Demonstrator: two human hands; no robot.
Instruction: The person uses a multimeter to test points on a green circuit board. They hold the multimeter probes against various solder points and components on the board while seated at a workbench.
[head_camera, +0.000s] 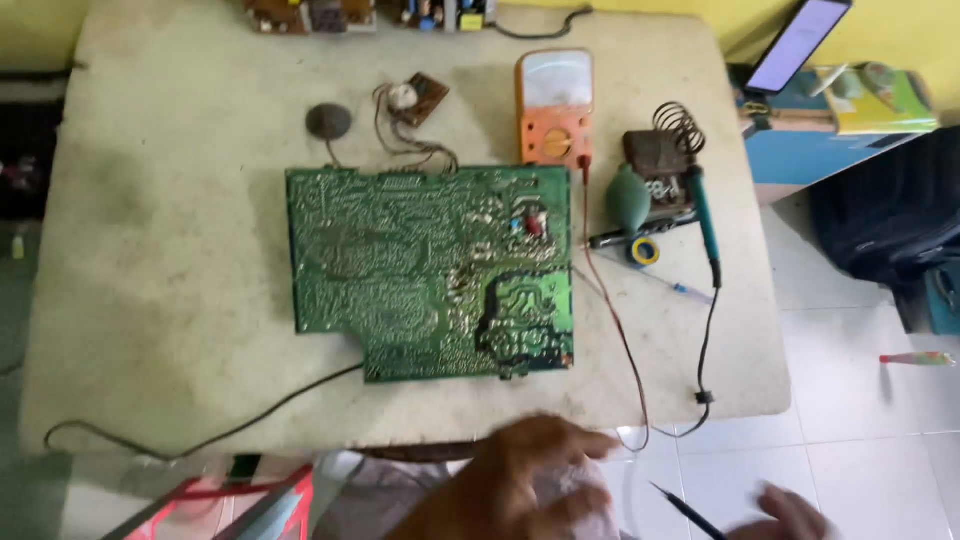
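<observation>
Head view, table: pale worn table (160, 250), rounded corners, seen from above.
Board: large green board (430, 272) lies flat at table centre, solder side up, one corner notched at the lower left; red part near its upper right.
Meter: orange meter (555, 108) with a white dial face, just above the board's upper right corner; a red lead (612, 320) runs from it down past the board's right edge and over the table's front edge.
Small board: brown small board (420, 97) with thin wires, above the board; a dark round disc (328, 121) to its left.
Iron: teal-handled iron (703, 215) right of the board, beside its coil stand (665, 150); black cord trails down the table edge.
Bulb: green rubber bulb (627, 198) between board and iron; yellow-blue tape roll (644, 251) just below it.
Packages: yellow-green box (880, 100) on a blue shelf, far right; a lit phone (798, 45) leans beside it.
Left hand: left hand (530, 480) below the table's front edge, blurred; fingers curled loosely, nothing seen in it.
Right hand: right hand (785, 515) at the bottom edge, mostly cut off; a thin dark probe (690, 512) lies just beside it; I cannot tell whether the hand grips it.
Hard to read: top-edge boards are cut off; red-framed object at the bottom left is blurred.
</observation>
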